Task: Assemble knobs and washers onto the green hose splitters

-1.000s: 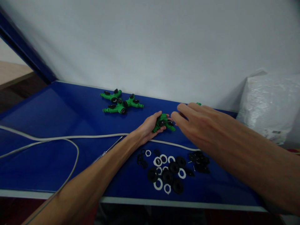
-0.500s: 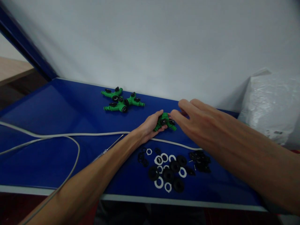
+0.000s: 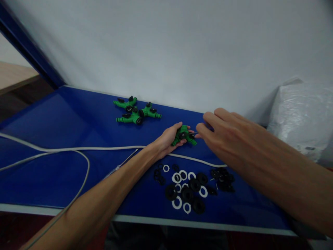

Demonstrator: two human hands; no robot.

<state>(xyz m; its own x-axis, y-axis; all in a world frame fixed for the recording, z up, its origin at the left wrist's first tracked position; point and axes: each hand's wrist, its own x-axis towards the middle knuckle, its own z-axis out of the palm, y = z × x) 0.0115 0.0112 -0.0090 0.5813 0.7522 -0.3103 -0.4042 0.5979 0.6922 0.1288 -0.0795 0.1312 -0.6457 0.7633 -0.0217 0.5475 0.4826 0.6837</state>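
My left hand point(image 3: 171, 137) is closed around a green Y-shaped hose splitter point(image 3: 184, 128) with black valve knobs, its thumb along the upper left side. My right hand point(image 3: 217, 126) is pinched on a thin metal rod-like tool point(image 3: 193, 133), whose far end reaches the splitter's black knobs; its handle is mostly hidden by the fingers. Below the hands lie white ring washers point(image 3: 177, 202), black ring nuts point(image 3: 187, 194), small black seals point(image 3: 159, 177) and a heap of small black parts point(image 3: 222, 178) with a few tiny pins.
Three more green splitters point(image 3: 130, 118) lie at the back of the blue table point(image 3: 85, 121). A pale cable point(image 3: 99, 149) runs across it and under my left forearm, beside a thin tool with a clear handle point(image 3: 118, 167). A plastic-wrapped package point(image 3: 299, 118) stands at the right by the wall.
My right hand has shifted slightly to the right and away from the splitter, so the thin tool between them now shows. My left hand keeps holding the splitter almost in place.
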